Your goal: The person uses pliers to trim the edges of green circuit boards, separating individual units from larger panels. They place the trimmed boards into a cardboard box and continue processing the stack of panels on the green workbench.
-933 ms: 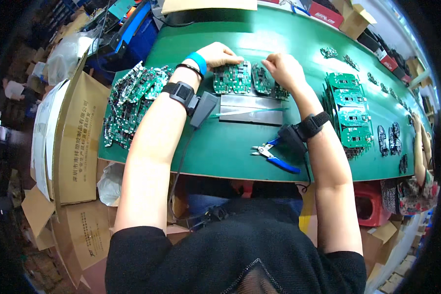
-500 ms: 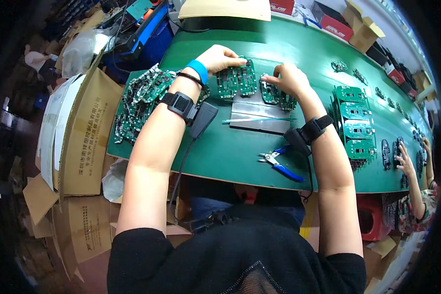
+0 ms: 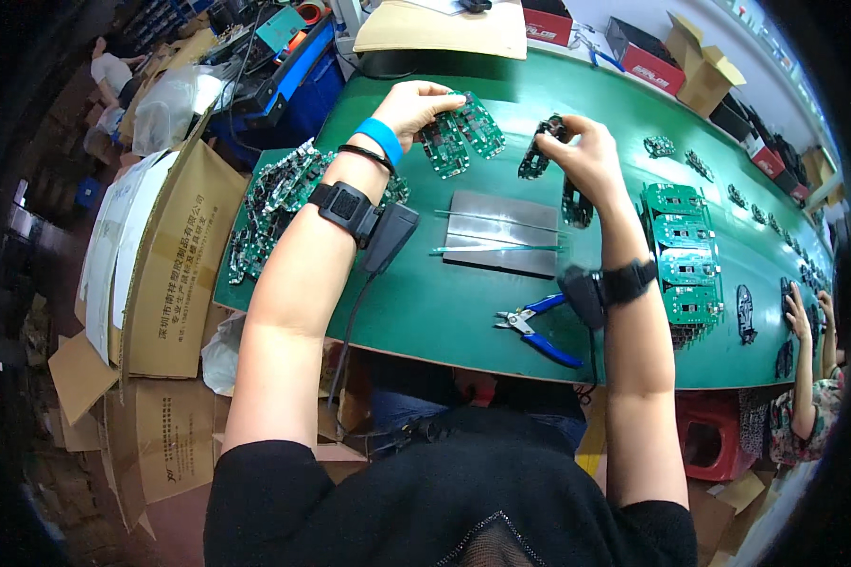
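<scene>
taking the grey metal block (image 3: 501, 250) as my clock's centre, my left hand (image 3: 424, 109) is hovering at eleven o'clock, thumb and fingers closing in a pinch on the top edges of two green circuit boards (image 3: 446, 151), which are fanning out below my fingertips. my right hand (image 3: 584, 156) is holding up a narrow dark-edged board (image 3: 537, 156) between one and two o'clock, its thumb and fingertips pressing together on it. a second dark board (image 3: 577, 203) is showing just under that hand; i cannot tell whether i am gripping it too. thin strips are lying across the block, and blue-handled cutters (image 3: 539, 331) are resting open at five o'clock.

at nine o'clock a heap of boards (image 3: 279, 213) is spreading over the green table (image 3: 425, 317), and beyond it a big carton (image 3: 175, 274) is standing, its contents hiding from me. a blue bin (image 3: 314, 94) is sitting at ten o'clock, dark equipment covering its top. toward one o'clock a red-sided box (image 3: 651, 66) is holding something dark that i cannot make out, and beside it an open cardboard box (image 3: 704, 71) is spreading its flaps. at three o'clock a stack of green panels (image 3: 686, 274) is lying.
</scene>
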`<state>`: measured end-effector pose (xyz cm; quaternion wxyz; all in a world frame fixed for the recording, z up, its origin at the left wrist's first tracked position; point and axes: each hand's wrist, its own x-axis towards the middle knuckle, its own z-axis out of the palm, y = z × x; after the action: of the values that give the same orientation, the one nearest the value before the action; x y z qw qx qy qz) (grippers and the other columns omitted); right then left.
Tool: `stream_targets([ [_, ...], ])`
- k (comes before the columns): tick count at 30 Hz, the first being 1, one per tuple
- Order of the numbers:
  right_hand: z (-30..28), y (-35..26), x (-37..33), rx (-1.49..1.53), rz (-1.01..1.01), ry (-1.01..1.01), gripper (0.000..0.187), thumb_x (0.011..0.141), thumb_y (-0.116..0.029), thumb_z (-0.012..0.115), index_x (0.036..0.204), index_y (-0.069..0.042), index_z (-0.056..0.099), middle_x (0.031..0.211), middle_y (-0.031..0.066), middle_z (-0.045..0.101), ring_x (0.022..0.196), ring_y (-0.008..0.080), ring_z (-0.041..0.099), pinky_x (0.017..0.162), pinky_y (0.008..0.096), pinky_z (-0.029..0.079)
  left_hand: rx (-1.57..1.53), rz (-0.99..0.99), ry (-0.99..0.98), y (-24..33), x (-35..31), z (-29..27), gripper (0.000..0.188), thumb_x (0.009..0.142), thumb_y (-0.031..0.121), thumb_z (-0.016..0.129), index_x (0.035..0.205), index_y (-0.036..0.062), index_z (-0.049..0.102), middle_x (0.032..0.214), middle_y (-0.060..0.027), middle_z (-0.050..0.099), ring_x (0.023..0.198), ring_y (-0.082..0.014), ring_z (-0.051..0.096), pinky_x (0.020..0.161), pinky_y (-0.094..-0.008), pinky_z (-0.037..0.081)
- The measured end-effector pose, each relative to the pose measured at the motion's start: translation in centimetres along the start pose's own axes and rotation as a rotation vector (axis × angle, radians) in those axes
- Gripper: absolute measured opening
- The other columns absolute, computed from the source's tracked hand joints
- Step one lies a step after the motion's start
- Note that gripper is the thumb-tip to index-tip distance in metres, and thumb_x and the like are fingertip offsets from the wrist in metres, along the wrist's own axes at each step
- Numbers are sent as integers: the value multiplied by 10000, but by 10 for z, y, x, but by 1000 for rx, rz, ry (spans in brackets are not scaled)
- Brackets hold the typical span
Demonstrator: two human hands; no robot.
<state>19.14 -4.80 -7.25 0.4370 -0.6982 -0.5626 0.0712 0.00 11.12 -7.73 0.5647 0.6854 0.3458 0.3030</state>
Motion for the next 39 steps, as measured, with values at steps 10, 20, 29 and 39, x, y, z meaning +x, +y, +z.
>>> stream_targets([
  [10, -35, -9, -99, 236, -23, -208, 377, 660, -209, 702, 939, -18, 536, 809, 125, 584, 724, 227, 583, 633, 314, 466, -264, -95, -21, 6, 93, 111, 157, 708, 144, 743, 766, 71, 617, 669, -16, 574, 611, -126, 514, 546, -296, 443],
  [20, -35, 5, -110, 395, -38, -449, 429, 671, -186, 720, 1011, 3, 539, 912, 151, 595, 792, 251, 617, 726, 329, 491, -151, -153, 64, -48, 160, 228, 295, 629, 120, 806, 815, -22, 626, 689, -58, 561, 609, -160, 503, 536, -319, 425],
  [29, -33, 10, -114, 394, -69, -426, 409, 678, -191, 707, 1003, -13, 533, 931, 150, 594, 805, 284, 615, 720, 351, 500, 63, 54, 362, -61, 183, 196, 300, 690, 239, 780, 717, -31, 653, 655, -74, 620, 558, -134, 529, 531, -290, 464],
  [39, -34, 8, -113, 432, 51, -267, 417, 678, -161, 719, 1031, -16, 551, 922, 128, 595, 806, 235, 602, 673, 311, 482, 662, 11, 608, -52, 172, 142, 414, 833, 361, 543, 937, -35, 608, 1048, -258, 554, 1070, -364, 463, 900, -435, 391],
])
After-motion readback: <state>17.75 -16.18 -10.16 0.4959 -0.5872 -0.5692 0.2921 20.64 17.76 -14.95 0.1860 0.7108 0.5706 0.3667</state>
